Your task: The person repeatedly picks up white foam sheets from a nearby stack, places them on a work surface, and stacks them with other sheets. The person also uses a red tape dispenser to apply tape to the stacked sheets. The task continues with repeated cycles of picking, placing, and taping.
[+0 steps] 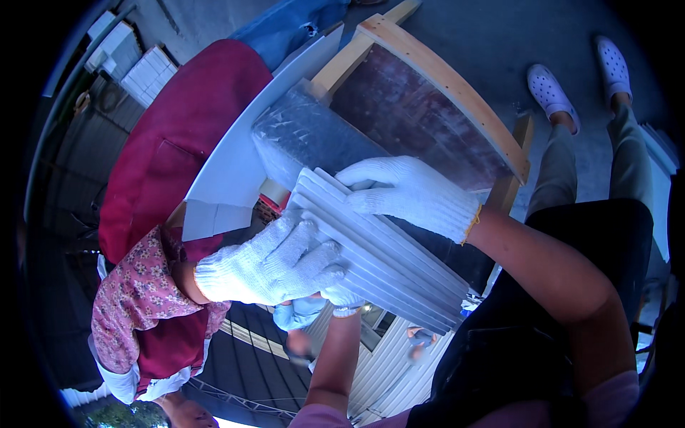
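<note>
A bundle of long, pale grey-white strips (378, 250) lies slanting in front of me, layered side by side. My right hand (410, 192), in a white knit glove, is closed over its upper edge, thumb and fingers bent against the strips. At the opposite, lower edge, my gloved left hand (344, 295) holds the bundle; its fingers are mostly hidden behind the strips and a co-worker's glove. That co-worker's gloved hand (275, 264) rests on the left part of the bundle, fingers spread along it. Behind the strips sits a block wrapped in clear plastic film (307, 135).
A wooden-framed stand with a dark brown panel (417, 107) stands behind the wrapped block. A white sheet (250, 118) stands along its left. The co-worker wears a floral sleeve (146, 285) and maroon apron (185, 135). White stacked boxes (146, 75) are at far left.
</note>
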A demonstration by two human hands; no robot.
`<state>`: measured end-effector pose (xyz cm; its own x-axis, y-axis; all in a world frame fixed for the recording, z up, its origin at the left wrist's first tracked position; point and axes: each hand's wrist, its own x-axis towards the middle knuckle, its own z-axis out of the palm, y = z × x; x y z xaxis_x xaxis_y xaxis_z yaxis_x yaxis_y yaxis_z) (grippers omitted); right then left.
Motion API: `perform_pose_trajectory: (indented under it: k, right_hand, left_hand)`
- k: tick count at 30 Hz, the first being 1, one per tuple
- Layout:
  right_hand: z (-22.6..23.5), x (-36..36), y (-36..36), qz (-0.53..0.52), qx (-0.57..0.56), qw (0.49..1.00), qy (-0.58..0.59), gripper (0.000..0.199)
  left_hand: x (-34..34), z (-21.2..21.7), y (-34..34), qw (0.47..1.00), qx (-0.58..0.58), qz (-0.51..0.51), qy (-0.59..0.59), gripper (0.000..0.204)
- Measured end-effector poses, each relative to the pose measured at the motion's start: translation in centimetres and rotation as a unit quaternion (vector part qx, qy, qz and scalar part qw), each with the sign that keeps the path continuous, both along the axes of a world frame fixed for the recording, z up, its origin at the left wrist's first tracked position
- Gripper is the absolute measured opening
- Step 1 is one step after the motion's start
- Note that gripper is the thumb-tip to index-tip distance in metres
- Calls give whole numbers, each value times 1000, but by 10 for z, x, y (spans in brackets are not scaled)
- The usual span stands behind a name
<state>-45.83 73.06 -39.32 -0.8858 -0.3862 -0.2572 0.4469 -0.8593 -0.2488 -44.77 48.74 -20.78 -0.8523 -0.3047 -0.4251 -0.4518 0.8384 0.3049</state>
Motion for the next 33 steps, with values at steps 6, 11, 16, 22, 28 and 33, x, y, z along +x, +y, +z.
perform_pose_trajectory:
  k: [6,11,16,22,28,33]
  right_hand:
    - [9,-4,14,3,65,998,26,44]
    - [10,-2,6,-18,84,996,35,49]
    - [16,-3,6,-9,136,990,35,49]
    - [32,-5,10,-6,143,990,1,44]
    - [38,-2,13,-8,122,992,40,61]
    - [46,-5,19,34,133,990,36,65]
  left_hand:
    - [-2,0,2,1000,5,19,-1,61]
    - [-1,-3,2,999,14,36,2,61]
    - [-4,-2,1,998,26,59,4,60]
    - [-8,-1,0,995,50,85,14,60]
    - [-9,2,0,989,78,122,25,60]
    - [0,23,3,979,74,182,53,60]
